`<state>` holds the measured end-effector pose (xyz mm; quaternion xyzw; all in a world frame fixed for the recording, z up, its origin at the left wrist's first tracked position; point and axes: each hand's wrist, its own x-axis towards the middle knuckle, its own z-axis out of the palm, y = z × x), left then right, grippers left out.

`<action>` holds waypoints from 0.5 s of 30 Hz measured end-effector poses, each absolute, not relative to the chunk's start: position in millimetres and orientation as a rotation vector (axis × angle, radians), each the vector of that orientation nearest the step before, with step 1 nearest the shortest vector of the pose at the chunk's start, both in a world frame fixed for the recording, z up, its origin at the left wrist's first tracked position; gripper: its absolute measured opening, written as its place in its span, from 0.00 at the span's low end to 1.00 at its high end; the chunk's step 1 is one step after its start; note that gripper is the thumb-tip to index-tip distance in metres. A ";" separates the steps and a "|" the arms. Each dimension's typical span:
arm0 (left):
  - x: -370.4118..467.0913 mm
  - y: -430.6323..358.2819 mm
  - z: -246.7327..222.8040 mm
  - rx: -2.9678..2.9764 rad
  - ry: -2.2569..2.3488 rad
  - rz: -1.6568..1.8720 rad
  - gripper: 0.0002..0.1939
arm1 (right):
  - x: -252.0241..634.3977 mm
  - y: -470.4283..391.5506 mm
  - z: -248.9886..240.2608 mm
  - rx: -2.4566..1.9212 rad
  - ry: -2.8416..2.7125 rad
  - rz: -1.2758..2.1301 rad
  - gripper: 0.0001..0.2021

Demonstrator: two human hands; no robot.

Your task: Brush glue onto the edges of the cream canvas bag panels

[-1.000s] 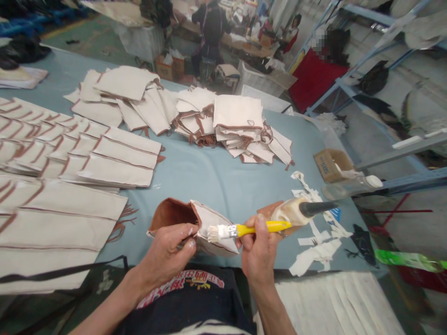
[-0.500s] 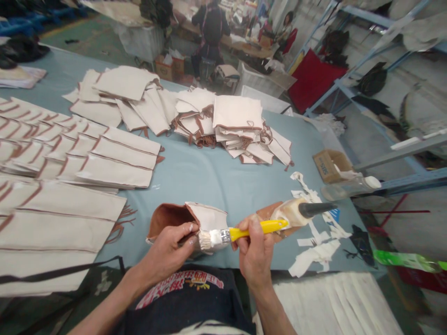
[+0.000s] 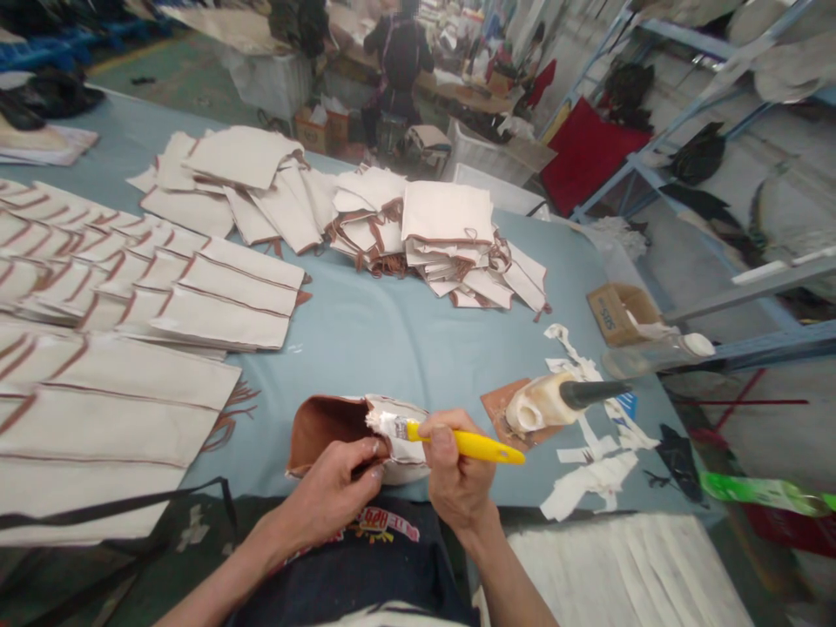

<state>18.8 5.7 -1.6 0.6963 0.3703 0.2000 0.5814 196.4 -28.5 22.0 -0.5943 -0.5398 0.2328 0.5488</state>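
A cream fabric pouch [image 3: 408, 448] with a brown lining lies on its side near the table's front edge, its mouth gaping to the left. My left hand [image 3: 343, 479] pinches the pouch's near rim between thumb and fingers. In my right hand [image 3: 461, 470] is a paintbrush [image 3: 480, 446] with a yellow handle. White paste coats its bristles, which are at the pouch's opening edge; whether they touch it I cannot tell. To the right, a whitish glue bottle [image 3: 539, 405] with a dark tapered end lies on a brown, stained piece.
Stacked cream panels with brown trim [image 3: 228, 287] cover the left of the blue table [image 3: 392, 348]. More pouches [image 3: 448, 213] are piled at the back. White scraps [image 3: 591, 488], a small cardboard box [image 3: 620, 312] and a clear bottle [image 3: 653, 355] lie on the right. A person [image 3: 400, 61] stands beyond.
My right hand has swung the brush up and left, bringing its bristles to the pouch's opening edge. The left hand and pouch have shifted slightly down and right in view.
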 end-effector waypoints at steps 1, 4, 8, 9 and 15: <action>18.7 5.6 -2.3 1.613 0.873 0.463 0.11 | 196.3 -30.2 21.7 -1.401 -1.209 0.591 0.17; 17.7 7.8 -3.8 1.574 0.913 0.474 0.13 | 195.2 -37.4 21.8 -1.351 -1.019 0.670 0.20; 17.6 9.3 -1.6 1.562 0.931 0.499 0.11 | 195.8 -45.7 22.0 -1.326 -0.971 0.748 0.20; 18.0 8.9 -0.5 1.558 0.925 0.499 0.11 | 196.5 -46.9 21.2 -1.333 -1.000 0.771 0.20; 20.1 5.7 3.1 1.545 0.913 0.517 0.10 | 197.6 -45.3 16.5 -1.407 -1.281 0.628 0.16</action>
